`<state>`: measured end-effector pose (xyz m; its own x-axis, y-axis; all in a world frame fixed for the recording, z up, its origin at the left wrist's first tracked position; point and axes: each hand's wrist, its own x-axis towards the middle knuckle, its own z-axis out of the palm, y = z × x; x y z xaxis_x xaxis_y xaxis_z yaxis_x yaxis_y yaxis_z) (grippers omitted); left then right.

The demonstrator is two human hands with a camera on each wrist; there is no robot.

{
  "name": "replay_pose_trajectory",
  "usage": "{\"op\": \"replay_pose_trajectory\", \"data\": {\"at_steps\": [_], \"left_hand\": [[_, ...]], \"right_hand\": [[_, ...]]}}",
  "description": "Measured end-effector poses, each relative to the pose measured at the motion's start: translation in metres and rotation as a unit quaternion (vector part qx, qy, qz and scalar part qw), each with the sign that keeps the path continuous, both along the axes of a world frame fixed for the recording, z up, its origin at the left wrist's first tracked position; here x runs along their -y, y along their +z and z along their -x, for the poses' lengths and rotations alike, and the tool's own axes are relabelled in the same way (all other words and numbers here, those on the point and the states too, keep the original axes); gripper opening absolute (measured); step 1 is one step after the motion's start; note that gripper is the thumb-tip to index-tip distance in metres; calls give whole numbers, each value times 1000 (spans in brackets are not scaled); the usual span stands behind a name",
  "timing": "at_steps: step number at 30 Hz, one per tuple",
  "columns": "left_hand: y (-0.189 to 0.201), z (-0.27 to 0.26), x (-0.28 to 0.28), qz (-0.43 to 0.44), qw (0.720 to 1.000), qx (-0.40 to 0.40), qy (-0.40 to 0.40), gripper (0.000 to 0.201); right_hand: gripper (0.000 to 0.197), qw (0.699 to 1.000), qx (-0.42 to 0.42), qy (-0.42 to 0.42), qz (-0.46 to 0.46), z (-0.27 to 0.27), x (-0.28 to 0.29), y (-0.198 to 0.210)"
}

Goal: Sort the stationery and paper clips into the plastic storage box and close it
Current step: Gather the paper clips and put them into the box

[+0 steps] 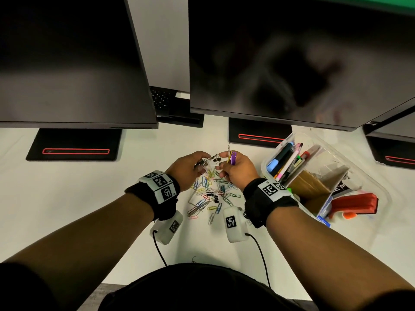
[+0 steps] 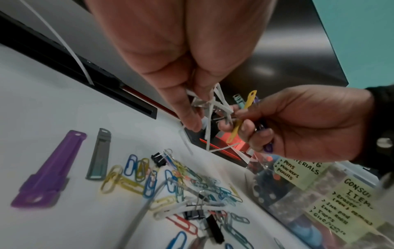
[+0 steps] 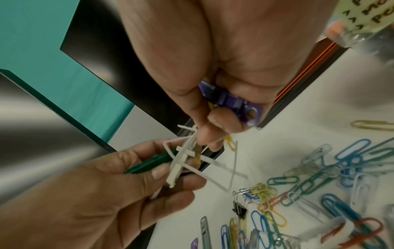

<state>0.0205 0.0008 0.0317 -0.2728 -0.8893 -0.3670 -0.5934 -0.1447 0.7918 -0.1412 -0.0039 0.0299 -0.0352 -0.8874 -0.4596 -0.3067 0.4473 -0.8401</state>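
While both hands (image 1: 186,168) grip fasteners, the purple fastener (image 1: 233,158) points upward.

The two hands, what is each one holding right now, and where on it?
Left hand grips a tangle of white plastic fastener strips at the middle. Right hand holds purple and yellow plastic fastener bars mid-length.

Paper clips (image 1: 210,198): loose heap, mixed blue, yellow, green, red and white wire, with small black binder clips (image 1: 212,196) among them; centre of the tabletop, toward its near edge.
White fastener strips (image 2: 213,107): tangled bundle, held above the heap.
Purple plastic fastener (image 3: 232,102): flat, holed end, held.
Plastic storage box (image 1: 368,171): clear, open, near the tabletop's right edge; holds pens, markers, cardboard dividers, a red item; handwritten yellow labels on its wall.
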Motion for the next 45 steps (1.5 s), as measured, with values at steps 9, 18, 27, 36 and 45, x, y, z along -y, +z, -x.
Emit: {"op": "replay_pose_trajectory", "data": {"at_steps": [9,18,27,36,45], "left_hand": [[3,6,4,57,998,13,15,40],[-6,14,11,39,994,-66,81,46],[-10,22,13,69,991,-33,112,46],[-13,23,15,67,985,-63,144,47],[-25,4,11,10,980,-71,184,47]], "right_hand": [[20,998,-48,33,4,5,-4,1],[17,994,-79,50,57,1,-9,2],[9,960,-214,99,150,-4,-16,10],[17,914,-336,184,134,-2,-23,9],[39,960,-253,102,-57,4,-16,1]]}}
